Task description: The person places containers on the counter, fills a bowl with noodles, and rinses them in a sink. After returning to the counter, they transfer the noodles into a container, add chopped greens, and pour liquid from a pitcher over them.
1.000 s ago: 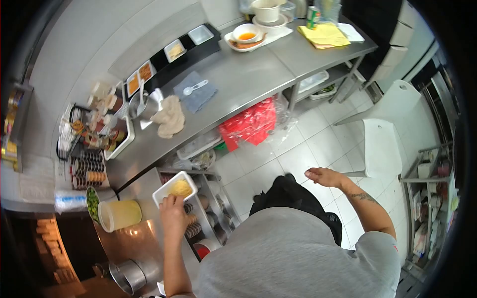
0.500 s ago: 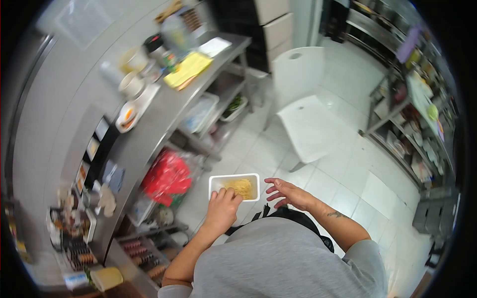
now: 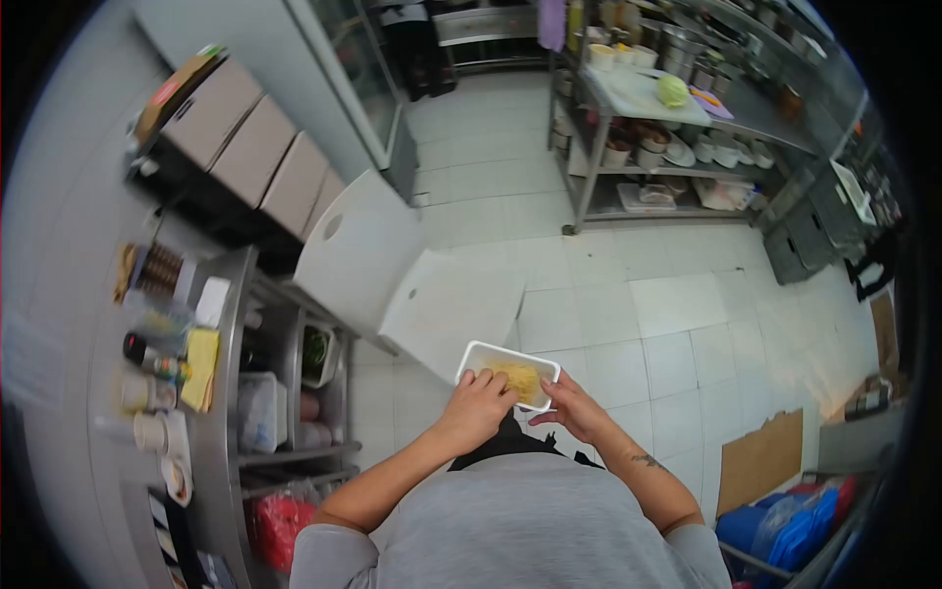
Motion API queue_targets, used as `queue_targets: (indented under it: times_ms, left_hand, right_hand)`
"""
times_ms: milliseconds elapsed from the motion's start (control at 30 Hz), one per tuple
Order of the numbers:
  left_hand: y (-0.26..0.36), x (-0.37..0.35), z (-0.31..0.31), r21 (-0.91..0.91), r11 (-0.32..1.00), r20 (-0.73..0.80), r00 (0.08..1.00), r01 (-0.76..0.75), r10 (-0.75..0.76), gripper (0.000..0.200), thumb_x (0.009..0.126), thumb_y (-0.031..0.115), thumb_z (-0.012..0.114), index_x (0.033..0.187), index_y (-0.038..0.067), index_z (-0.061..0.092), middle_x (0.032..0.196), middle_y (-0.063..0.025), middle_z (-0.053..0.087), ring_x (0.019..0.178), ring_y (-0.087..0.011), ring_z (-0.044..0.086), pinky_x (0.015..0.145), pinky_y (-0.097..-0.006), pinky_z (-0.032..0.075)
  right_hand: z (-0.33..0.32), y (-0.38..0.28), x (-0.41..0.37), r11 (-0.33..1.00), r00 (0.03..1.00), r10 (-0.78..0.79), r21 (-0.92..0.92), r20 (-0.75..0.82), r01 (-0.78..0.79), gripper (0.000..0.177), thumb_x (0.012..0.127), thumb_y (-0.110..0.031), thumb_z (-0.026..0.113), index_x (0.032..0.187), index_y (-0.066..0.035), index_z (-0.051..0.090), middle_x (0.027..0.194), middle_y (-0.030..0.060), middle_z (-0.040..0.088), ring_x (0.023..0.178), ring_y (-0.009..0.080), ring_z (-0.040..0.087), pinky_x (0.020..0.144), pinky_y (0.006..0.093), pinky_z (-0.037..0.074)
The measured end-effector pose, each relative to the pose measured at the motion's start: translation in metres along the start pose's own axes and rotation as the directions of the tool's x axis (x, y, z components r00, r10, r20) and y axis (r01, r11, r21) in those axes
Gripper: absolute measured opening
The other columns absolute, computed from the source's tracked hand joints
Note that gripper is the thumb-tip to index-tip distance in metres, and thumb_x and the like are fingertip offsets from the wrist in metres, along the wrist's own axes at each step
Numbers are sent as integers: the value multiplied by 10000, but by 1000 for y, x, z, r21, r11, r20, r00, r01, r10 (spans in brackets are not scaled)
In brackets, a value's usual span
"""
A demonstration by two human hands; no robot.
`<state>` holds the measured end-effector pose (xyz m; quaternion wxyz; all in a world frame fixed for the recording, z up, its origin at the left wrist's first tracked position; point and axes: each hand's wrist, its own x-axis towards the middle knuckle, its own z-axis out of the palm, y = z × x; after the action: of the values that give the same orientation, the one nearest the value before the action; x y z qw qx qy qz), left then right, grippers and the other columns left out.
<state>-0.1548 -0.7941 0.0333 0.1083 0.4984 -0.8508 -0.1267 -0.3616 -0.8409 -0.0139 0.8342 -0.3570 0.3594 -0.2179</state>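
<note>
A white rectangular plastic container [image 3: 478, 350] is held in front of my waist, tilted a little. Pale yellow strands that look like noodles [image 3: 520, 380] lie in its right part. My left hand [image 3: 477, 407] grips the container's near side, with the fingers curled over the rim and the fingertips inside, close to the strands. At the right end, my right hand [image 3: 577, 407] has its thumb by the rim and its other fingers low against the container. The undersides of both grips are partly hidden.
A white chair [image 3: 451, 304] stands just ahead. To the left is a metal shelf table [image 3: 231, 324] holding a yellow cloth [image 3: 200, 368] and cups. A rack [image 3: 589, 187] with a cabbage [image 3: 672, 91] stands ahead right. Cardboard [image 3: 760, 461] lies at right; a person [image 3: 407, 44] stands far off.
My right hand has come from open and apart to the container's right end. My body has turned right, so the shelf table slides left in view. The left hand keeps its grip.
</note>
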Motion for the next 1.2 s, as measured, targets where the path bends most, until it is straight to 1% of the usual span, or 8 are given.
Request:
queue_targets:
  times_ms: [233, 367, 567, 733, 833, 933, 1100, 1200]
  left_hand:
    - [-47, 116, 16, -107, 983, -12, 989, -147, 147, 246, 719, -6, 620, 956, 58, 597, 951, -77, 518, 914, -263, 500, 787, -384, 378]
    - [-87, 179, -6, -256, 948, -103, 980, -191, 170, 184, 789, 53, 641, 964, 42, 586, 957, -88, 525, 919, -276, 515, 798, -391, 396]
    - [-161, 289, -37, -286, 935, -181, 970, -211, 164, 209, 793, 90, 663, 966, 31, 562, 957, -98, 523, 939, -279, 515, 824, -390, 409]
    - [-212, 394, -55, -247, 940, -185, 964, -235, 193, 356, 775, 227, 715, 1002, 28, 526, 1071, -143, 496, 982, -302, 496, 855, -406, 403]
    - [-241, 441, -62, -198, 956, -117, 974, -214, 194, 478, 753, 340, 745, 1029, 36, 499, 1145, -165, 473, 1023, -327, 488, 876, -413, 397]
    - [-263, 483, -77, -300, 953, 115, 990, -47, 85, 547, 740, 408, 753, 1034, 32, 485, 1181, -181, 476, 1068, -357, 482, 915, -426, 390]
    - [-313, 534, -91, -281, 958, 12, 998, 60, -59, 530, 725, 338, 768, 1044, 27, 482, 1196, -218, 473, 1070, -381, 503, 929, -437, 421]
    - [-356, 565, -102, -268, 955, -73, 986, 127, -151, 537, 716, 300, 771, 1068, 22, 475, 1176, -228, 481, 1048, -391, 524, 893, -443, 456]
  right_hand:
    - [-52, -57, 50, 987, 970, -81, 114, -229, 109, 501, 958, -343, 490, 1338, -80, 297, 1278, 128, 448, 1127, 254, 530, 799, 411, 541]
    - [-91, -100, 106, 973, 972, -83, 191, -221, 127, 459, 952, -300, 469, 1320, -67, 323, 1253, 132, 468, 1108, 248, 536, 775, 411, 537]
    - [-134, -187, 174, 984, 952, -176, -37, -251, 172, 421, 937, -271, 470, 1278, -39, 385, 1174, 129, 498, 1031, 211, 541, 764, 362, 521]
    - [-185, -254, 236, 985, 960, -164, -83, -227, 149, 385, 930, -231, 461, 1253, -26, 420, 1138, 116, 506, 1021, 183, 519, 852, 330, 469]
    - [-221, -307, 278, 944, 976, -172, -306, -135, 125, 365, 931, -247, 458, 1232, -41, 453, 1110, 110, 520, 1032, 175, 493, 900, 309, 415]
    - [-241, -363, 324, 943, 985, -143, -316, -95, 106, 349, 931, -260, 459, 1215, -57, 477, 1092, 93, 528, 1058, 173, 459, 941, 293, 357]
    - [-255, -438, 413, 927, 1000, -16, -375, -26, 5, 395, 969, -358, 450, 1233, -67, 486, 1128, 78, 538, 1111, 160, 446, 977, 287, 331]
    - [-264, -479, 473, 940, 989, 52, -342, 139, -2, 635, 959, -570, 378, 1346, -68, 412, 1226, 92, 517, 1113, 186, 505, 901, 336, 447]
